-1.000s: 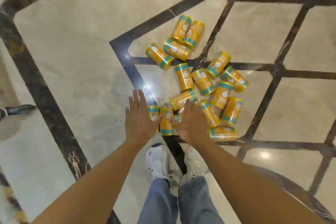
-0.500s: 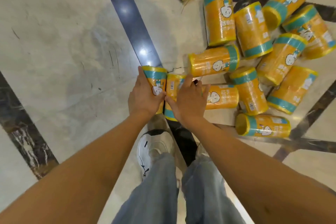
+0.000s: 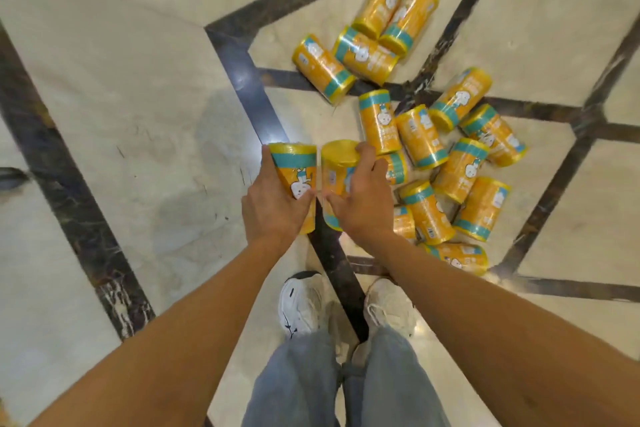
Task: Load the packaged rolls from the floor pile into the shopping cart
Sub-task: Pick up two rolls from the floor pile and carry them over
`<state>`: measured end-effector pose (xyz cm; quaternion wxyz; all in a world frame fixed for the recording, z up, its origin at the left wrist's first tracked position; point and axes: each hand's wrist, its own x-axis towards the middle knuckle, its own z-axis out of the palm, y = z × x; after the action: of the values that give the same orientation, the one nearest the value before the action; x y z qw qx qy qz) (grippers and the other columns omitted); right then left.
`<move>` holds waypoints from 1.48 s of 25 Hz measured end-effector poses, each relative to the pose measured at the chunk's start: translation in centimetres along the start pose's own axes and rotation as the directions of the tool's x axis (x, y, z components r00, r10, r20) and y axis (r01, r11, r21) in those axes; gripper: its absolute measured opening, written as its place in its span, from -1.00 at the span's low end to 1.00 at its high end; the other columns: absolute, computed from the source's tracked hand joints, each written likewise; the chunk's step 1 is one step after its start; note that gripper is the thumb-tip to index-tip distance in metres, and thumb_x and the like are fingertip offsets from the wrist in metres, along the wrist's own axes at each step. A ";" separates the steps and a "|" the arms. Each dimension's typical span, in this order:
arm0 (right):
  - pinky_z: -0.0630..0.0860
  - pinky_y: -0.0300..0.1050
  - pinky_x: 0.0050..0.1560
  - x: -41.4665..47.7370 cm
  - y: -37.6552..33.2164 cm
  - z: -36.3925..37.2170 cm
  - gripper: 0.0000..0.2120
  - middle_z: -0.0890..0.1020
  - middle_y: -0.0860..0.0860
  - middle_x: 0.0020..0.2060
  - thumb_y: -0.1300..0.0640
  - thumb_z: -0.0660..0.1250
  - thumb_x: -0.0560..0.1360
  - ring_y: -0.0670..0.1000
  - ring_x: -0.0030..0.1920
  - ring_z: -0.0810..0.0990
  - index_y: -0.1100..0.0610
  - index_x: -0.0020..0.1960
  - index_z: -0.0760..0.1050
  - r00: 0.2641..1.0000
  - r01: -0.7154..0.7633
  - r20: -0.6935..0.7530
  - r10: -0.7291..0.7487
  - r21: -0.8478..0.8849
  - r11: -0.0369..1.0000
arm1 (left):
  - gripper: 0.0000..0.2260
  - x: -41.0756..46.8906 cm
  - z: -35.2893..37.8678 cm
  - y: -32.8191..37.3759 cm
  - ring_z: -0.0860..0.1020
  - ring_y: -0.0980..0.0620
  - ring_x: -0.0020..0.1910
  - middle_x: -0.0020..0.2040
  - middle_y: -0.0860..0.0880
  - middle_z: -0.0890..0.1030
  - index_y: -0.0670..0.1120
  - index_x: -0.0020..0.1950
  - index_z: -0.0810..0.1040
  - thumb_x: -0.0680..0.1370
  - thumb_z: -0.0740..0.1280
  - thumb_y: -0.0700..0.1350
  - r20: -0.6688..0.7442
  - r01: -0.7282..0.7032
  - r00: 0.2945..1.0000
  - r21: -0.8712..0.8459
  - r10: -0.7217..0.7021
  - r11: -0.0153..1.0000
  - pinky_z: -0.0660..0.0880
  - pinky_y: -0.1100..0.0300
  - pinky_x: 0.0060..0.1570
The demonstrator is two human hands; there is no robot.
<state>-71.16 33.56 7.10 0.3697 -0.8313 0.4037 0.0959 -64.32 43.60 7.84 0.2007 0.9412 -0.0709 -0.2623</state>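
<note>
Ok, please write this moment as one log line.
phase: pickup | left hand: grips left roll | right hand: grips right roll | floor pile: rolls lying loose | cart: not in view

Two yellow rolls [image 3: 294,168] [image 3: 336,163] in the hands [image 3: 273,210] [image 3: 363,206], floor pile [image 3: 420,135] just beside.

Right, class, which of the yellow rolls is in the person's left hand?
The leftmost roll, teal band uppermost, cartoon facing the camera; the left hand grips its side.
</note>
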 end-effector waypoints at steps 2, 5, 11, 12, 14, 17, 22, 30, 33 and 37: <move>0.43 0.02 0.02 0.2 -3.5 -5.4 -0.25 0.36 0.19 0.22 0.09 0.48 0.40 0.25 0.17 0.46 0.16 0.45 0.14 0.997 0.040 -0.066 -0.039 0.014 0.999 | -0.27 -0.3 -5.2 4.0 0.53 -0.15 0.18 0.24 -0.07 0.54 0.01 0.51 0.11 0.46 0.41 0.12 -0.049 -0.030 0.998 -0.034 0.029 0.999 0.43 0.02 0.17; 0.40 0.01 0.08 -0.5 -10.7 -14.5 -0.28 0.38 0.18 0.24 0.09 0.45 0.42 0.22 0.23 0.43 0.14 0.45 0.15 0.983 0.118 -0.149 -0.111 0.038 0.992 | -0.21 -1.2 -14.7 10.7 0.51 -0.17 0.20 0.25 -0.09 0.54 -0.01 0.54 0.05 0.45 0.42 0.10 -0.145 -0.133 0.982 -0.066 0.122 0.989 0.41 0.02 0.17; 0.43 0.01 0.03 -4.7 -25.7 -30.9 -0.36 0.41 0.09 0.21 0.02 0.40 0.45 0.18 0.19 0.47 0.04 0.42 0.18 0.909 0.329 -0.289 -0.302 0.052 0.943 | -0.25 -6.6 -34.2 20.6 0.55 -0.16 0.09 0.13 -0.08 0.60 0.02 0.49 0.14 0.42 0.46 0.07 -0.377 -0.249 0.906 -0.106 0.192 0.963 0.43 0.05 0.08; 0.43 0.00 0.04 -6.0 -28.3 -33.4 -0.32 0.41 0.08 0.21 0.04 0.42 0.43 0.17 0.19 0.48 0.03 0.43 0.16 0.896 0.362 -0.296 -0.331 0.058 0.930 | -0.27 -7.9 -37.5 21.7 0.57 -0.14 0.06 0.10 -0.07 0.61 0.04 0.47 0.17 0.41 0.46 0.08 -0.418 -0.263 0.888 -0.125 0.189 0.957 0.45 0.05 0.07; 0.43 -0.01 0.07 -8.6 -33.5 -38.6 -0.24 0.40 0.07 0.25 0.04 0.45 0.41 0.15 0.21 0.47 0.02 0.46 0.08 0.862 0.440 -0.304 -0.405 0.054 0.896 | -0.28 -10.4 -44.2 24.2 0.59 -0.11 0.03 0.09 -0.04 0.61 0.06 0.44 0.19 0.39 0.48 0.08 -0.507 -0.328 0.835 -0.146 0.214 0.933 0.50 0.03 0.03; 0.43 -0.01 0.12 -11.9 -40.0 -44.6 -0.18 0.38 0.04 0.34 0.02 0.46 0.40 0.13 0.27 0.46 0.04 0.48 0.03 0.801 0.534 -0.348 -0.487 0.050 0.844 | -0.24 -13.8 -53.5 26.8 0.56 -0.10 0.07 0.11 -0.04 0.60 0.05 0.49 0.14 0.40 0.47 0.06 -0.618 -0.385 0.751 -0.126 0.231 0.914 0.46 0.04 0.06; 0.43 0.01 0.14 -18.6 -50.7 -49.1 -0.22 0.45 0.03 0.30 0.01 0.50 0.36 0.15 0.22 0.50 0.05 0.43 0.14 0.720 0.653 -0.387 -0.576 0.099 0.751 | -0.22 -19.8 -65.3 26.1 0.50 -0.10 0.14 0.16 -0.03 0.56 0.04 0.50 0.16 0.39 0.49 0.05 -0.753 -0.352 0.657 -0.274 0.027 0.895 0.46 -0.03 0.17; 0.49 0.04 0.15 -23.4 -68.0 -42.5 -0.23 0.47 0.03 0.29 -0.07 0.49 0.37 0.11 0.22 0.52 0.04 0.42 0.14 0.593 0.801 -0.245 -0.767 0.075 0.595 | -0.16 -20.9 -76.8 13.6 0.45 -0.16 0.26 0.30 -0.12 0.50 0.00 0.54 0.12 0.38 0.50 0.04 -0.818 -0.228 0.476 -0.469 -0.322 0.853 0.40 0.02 0.18; 0.51 0.05 0.10 -24.4 -75.6 -38.0 -0.27 0.50 0.04 0.25 -0.07 0.49 0.36 0.13 0.19 0.52 0.05 0.38 0.18 0.535 0.844 -0.187 -0.824 0.078 0.530 | -0.14 -19.4 -81.9 7.4 0.45 -0.18 0.25 0.27 -0.12 0.53 0.03 0.54 0.12 0.36 0.50 0.09 -0.820 -0.175 0.409 -0.502 -0.401 0.847 0.40 0.00 0.16; 0.47 -0.01 0.05 -25.9 -84.5 -31.7 -0.24 0.52 0.06 0.24 -0.08 0.47 0.37 0.17 0.19 0.52 0.06 0.42 0.18 0.445 0.894 -0.105 -0.889 0.103 0.435 | -0.12 -17.8 -88.2 0.1 0.46 -0.18 0.23 0.24 -0.11 0.54 0.06 0.53 0.12 0.33 0.51 0.10 -0.824 -0.152 0.315 -0.533 -0.470 0.832 0.42 -0.01 0.15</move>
<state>-29.81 61.05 86.82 0.4163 -0.8918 -0.0826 -0.1569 -33.49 77.77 85.11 0.4214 0.8238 0.2302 0.3013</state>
